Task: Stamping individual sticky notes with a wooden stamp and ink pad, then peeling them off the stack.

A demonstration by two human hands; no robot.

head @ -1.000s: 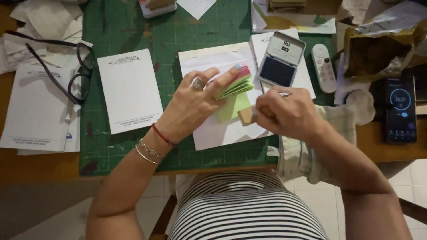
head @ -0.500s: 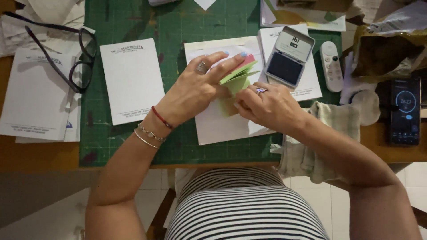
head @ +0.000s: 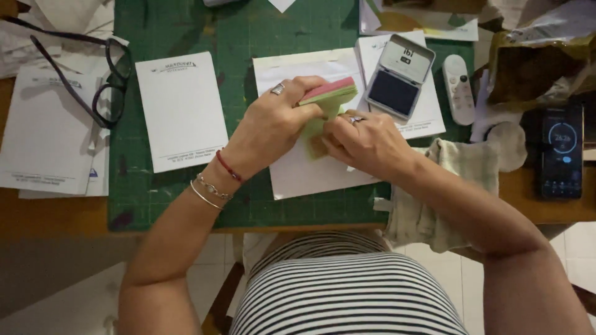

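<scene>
Paper is everywhere around my hands: a thin stack of sticky notes, pink on top and pale green below (head: 328, 93), sits pinched in my left hand (head: 273, 127), thumb under and fingers curled over its near edge, so the soft sheets fan up a little at the far corner. My right hand (head: 366, 141) is closed around a small tan block (head: 318, 146), only a corner of which shows under the green sheets; I cannot tell its material for certain. Both hands meet over a plain white sheet (head: 310, 174) lying on the dark green gridded cutting mat (head: 186, 25), whose surface is scuffed and stained.

Just beyond my right hand lies an open metal ink pad tin (head: 397, 84), rectangular with rounded corners, its dark pad matte and its lid tipped back. Beside it is a slim white remote (head: 459, 89). A white printed notepad (head: 181, 110) rests flat on the mat to the left, with black-framed glasses (head: 105, 80) past it. A striped, crumpled cloth (head: 434, 198) hangs over the wooden table edge, and a black phone with a lit screen (head: 560, 151) lies to the far right.

Compared with half a second ago, my hands have stayed in much the same clasp and place.
</scene>
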